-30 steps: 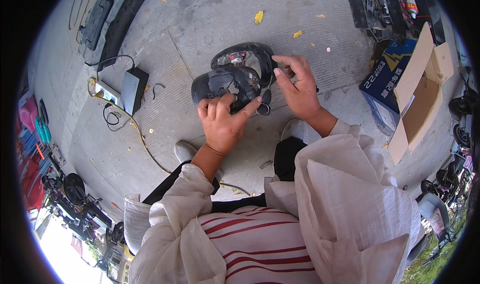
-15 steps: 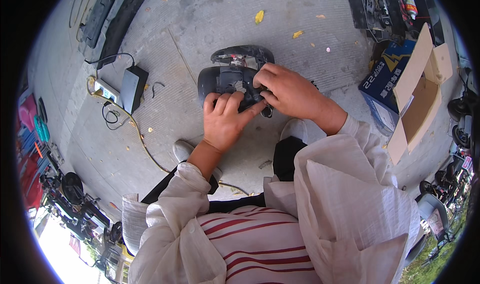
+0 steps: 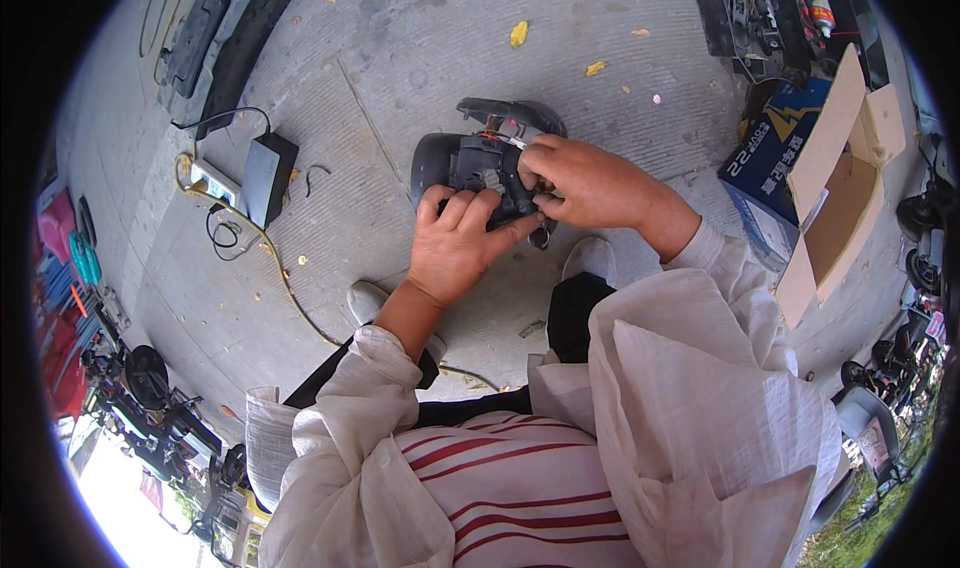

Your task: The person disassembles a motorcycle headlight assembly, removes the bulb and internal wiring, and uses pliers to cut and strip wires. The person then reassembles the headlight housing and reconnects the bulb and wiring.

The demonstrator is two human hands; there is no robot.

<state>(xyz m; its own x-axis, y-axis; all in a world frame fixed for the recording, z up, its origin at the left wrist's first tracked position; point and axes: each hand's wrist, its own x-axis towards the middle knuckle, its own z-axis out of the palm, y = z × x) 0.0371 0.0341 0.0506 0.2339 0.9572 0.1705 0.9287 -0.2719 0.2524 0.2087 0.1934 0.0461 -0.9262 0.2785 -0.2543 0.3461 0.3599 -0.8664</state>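
Two bare hands work at one black casing (image 3: 436, 163) on the concrete floor (image 3: 420, 38), in front of two grey shoes (image 3: 590, 258). The left hand (image 3: 450, 243) has its fingers part-curled over the near edge, thumb spread, holding the casing. The right hand (image 3: 590, 188) bends its fingers in close against the right side; whether they grip anything cannot be told. One curved black piece (image 3: 545, 118) stands at the far side, partly behind the right hand. To the left lie one black box (image 3: 268, 180) with a cord and one pale power strip (image 3: 215, 183); to the right, one blue-and-brown carton (image 3: 865, 193), flaps spread. One spray can (image 3: 817, 8) is partly hidden among dark parts.
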